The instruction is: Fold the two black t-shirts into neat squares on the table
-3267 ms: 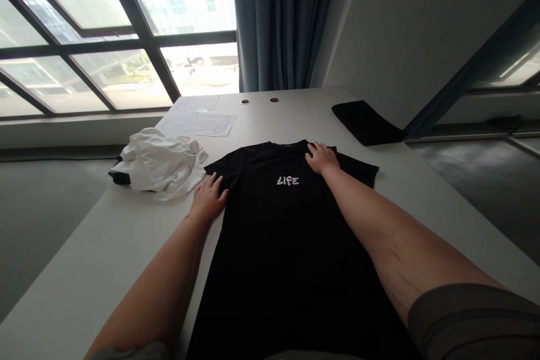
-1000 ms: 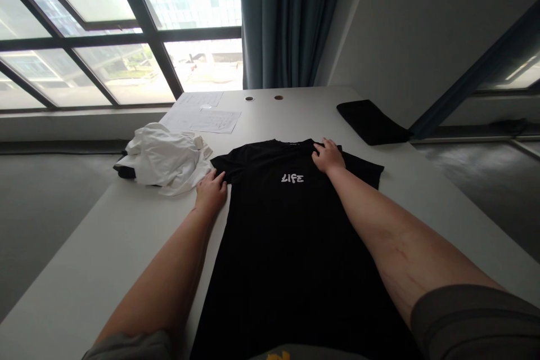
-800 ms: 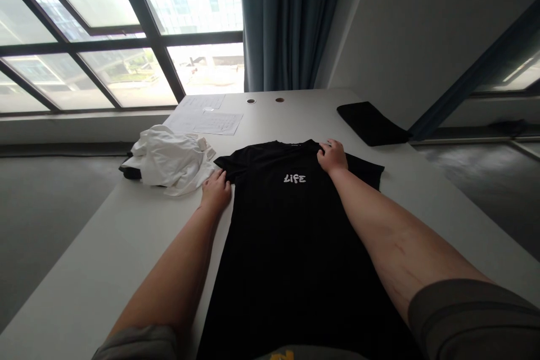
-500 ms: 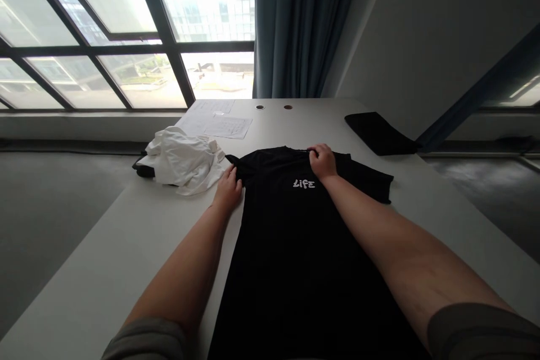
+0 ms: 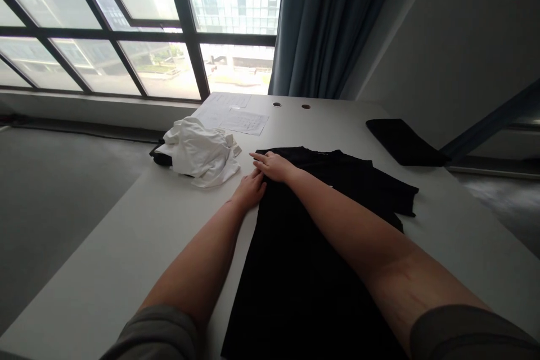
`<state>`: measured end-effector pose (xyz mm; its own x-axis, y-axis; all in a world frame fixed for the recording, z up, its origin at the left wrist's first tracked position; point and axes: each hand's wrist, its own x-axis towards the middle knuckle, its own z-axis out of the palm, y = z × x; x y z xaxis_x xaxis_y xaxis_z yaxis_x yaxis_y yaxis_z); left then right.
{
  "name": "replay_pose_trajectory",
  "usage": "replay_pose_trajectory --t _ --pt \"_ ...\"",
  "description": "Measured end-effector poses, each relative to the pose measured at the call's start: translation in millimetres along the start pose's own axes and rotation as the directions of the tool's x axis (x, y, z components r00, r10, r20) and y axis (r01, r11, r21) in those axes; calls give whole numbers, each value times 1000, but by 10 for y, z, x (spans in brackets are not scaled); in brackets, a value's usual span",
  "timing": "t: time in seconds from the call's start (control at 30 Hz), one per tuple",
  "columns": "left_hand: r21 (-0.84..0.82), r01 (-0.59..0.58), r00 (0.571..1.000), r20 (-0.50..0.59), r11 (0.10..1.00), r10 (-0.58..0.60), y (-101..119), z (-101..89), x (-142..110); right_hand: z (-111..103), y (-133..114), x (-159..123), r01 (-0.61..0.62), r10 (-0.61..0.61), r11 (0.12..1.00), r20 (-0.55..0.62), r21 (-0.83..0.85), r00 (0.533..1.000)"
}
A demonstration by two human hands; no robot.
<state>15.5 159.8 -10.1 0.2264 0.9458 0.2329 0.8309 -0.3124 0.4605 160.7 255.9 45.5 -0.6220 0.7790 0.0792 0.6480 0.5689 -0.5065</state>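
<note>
Fingers (image 5: 260, 162) of the right hand (image 5: 276, 167) are stretched out nearly straight and laid over the shirt's left shoulder; the thumb is hidden, so whether any cloth is pinched beneath cannot be told. Fingers of the left hand (image 5: 250, 190) are bent onto the same side edge, just nearer the body; a hold on fabric cannot be made out there either. Both hands are set close together, the right forearm being carried slantwise across the chest of the garment.

Black T-shirt (image 5: 295, 261): spread on the white table (image 5: 130, 242), collar pointed toward the far edge, lower part run toward the near edge and cut off by the bottom of view. Its right-hand sleeve is fanned out toward the table's right edge, some creasing seen. White print is almost wholly covered by the forearm; only a speck is shown.

White cloth (image 5: 202, 152) is heaped at the left edge, a dark piece (image 5: 162, 157) tucked against it. Papers (image 5: 244, 120) are laid by the far left corner. Two round holes (image 5: 277, 104) are set near the far edge. Flat black item (image 5: 403, 143) is placed along the right edge, toward the far corner.
</note>
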Motion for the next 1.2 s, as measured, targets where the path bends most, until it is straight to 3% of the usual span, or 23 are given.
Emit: replay_pose_trajectory --t 0.27,0.43,0.53,0.63,0.77,0.87,0.97,1.13,1.2 --pt "-25 -116 993 -15 993 116 -34 79 8 -99 64 25 -70 64 996 -117 -53 991" --pt "-101 -228 970 -114 968 216 30 -9 -24 -121 279 -114 -266 265 964 -239 28 934" --pt "-69 -163 977 -147 984 152 77 -80 -63 -68 451 -253 -322 380 918 -283 232 880" --pt "-17 37 991 -126 999 -39 85 -99 -74 19 596 -370 -295 457 845 -316 446 832" --pt "79 208 975 -99 975 -200 106 -43 -29 135 705 -401 -218 464 818 -386 533 797" --pt "162 243 968 -107 956 -228 174 16 39 201 714 -345 -158 436 797 -375 583 818" --pt "169 291 956 -101 942 -277 224 32 104 224 701 -276 -111 456 715 -340 690 822" --pt "19 190 982 -27 982 -189 173 -44 139 159 795 -189 -200 643 583 -296 788 706" --pt "-5 180 983 -34 984 -180 155 -63 138 130 857 -171 -217 675 516 -238 828 698"
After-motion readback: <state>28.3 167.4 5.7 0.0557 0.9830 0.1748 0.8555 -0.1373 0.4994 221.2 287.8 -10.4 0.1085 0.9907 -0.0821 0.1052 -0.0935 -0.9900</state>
